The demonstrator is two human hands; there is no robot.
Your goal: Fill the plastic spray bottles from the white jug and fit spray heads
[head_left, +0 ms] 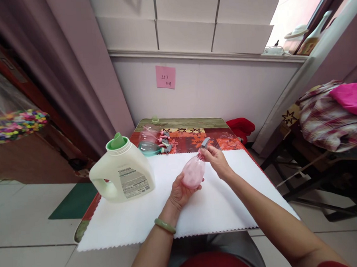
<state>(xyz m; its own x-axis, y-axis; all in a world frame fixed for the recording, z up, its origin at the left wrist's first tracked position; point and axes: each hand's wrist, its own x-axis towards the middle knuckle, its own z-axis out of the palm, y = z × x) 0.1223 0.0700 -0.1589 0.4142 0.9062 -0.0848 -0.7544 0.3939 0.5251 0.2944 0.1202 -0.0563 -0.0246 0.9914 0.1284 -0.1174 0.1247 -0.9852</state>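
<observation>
A pink see-through spray bottle (pixel 193 173) is held tilted above the white cloth (pixel 224 203), its neck pointing up and to the right. My left hand (pixel 180 192) is wrapped round the lower body of the bottle. At the neck, the fingers of my right hand (pixel 215 159) close on the pink collar of the grey spray head (pixel 205 143). Left of my hands stands a large pale detergent jug (pixel 123 170) with a handle and a printed label. A green spout (pixel 117 141) shows in its open mouth.
Several spray bottles, pink (pixel 149 134) and teal (pixel 148 148), lie at the table's back left. A green cap (pixel 155 119) sits behind them. The patterned table (pixel 216 124) meets a white wall with a pink note (pixel 165 77). Clothes (pixel 330 117) are piled at right.
</observation>
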